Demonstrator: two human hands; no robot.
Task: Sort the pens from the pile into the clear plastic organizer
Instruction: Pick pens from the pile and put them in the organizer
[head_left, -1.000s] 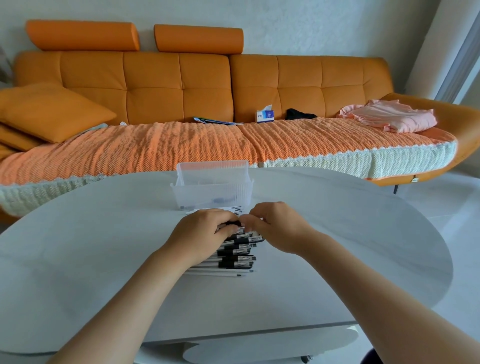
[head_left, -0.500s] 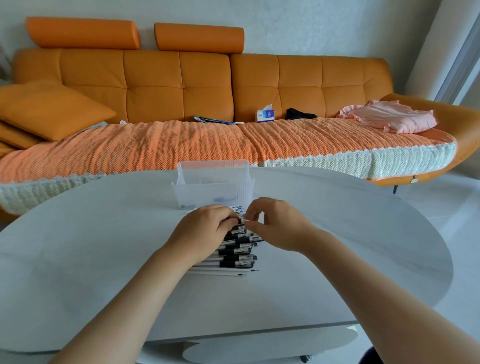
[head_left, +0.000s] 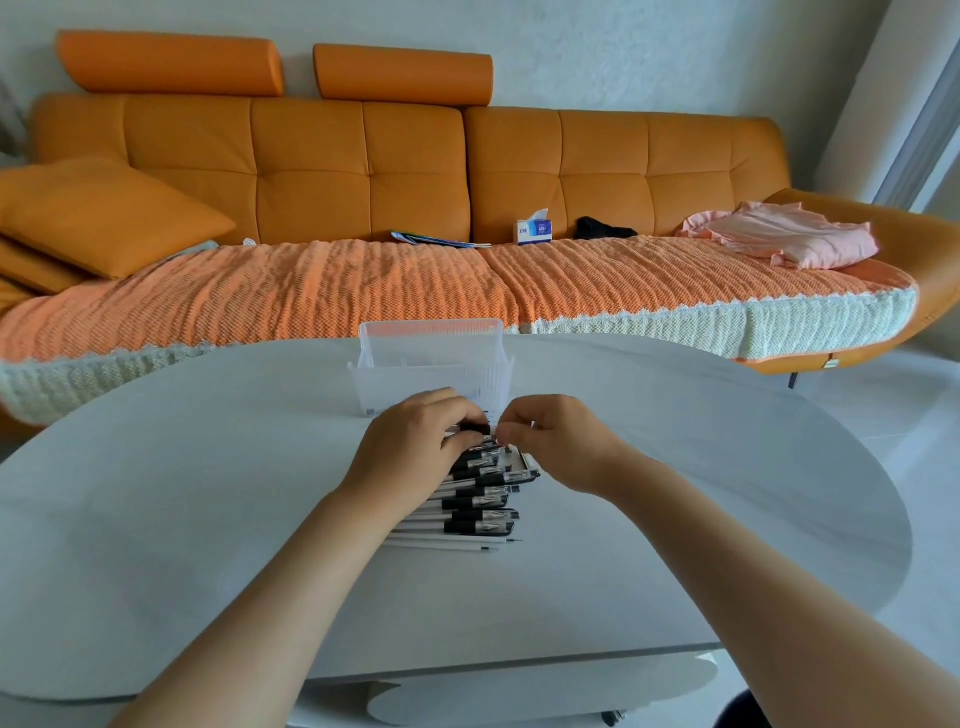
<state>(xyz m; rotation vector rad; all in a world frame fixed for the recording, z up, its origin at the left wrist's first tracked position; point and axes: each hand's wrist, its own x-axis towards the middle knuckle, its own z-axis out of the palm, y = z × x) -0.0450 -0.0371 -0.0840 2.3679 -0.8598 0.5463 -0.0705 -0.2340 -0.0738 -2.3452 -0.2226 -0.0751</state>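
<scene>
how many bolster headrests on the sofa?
2: left headrest above the sofa's left section, right headrest near the middle. None appear hidden.

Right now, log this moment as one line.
stage: picking | left hand, right hand: together on one pen at far end of black-and-white pen pile | clear plastic organizer: behind

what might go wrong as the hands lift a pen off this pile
1. Both hands, left and right, crowd the far end of the stacked black-and-white pens; lifting one may roll its neighbours across the smooth white table.
2. The light clear plastic organizer sits just behind the knuckles and could get nudged.
</scene>
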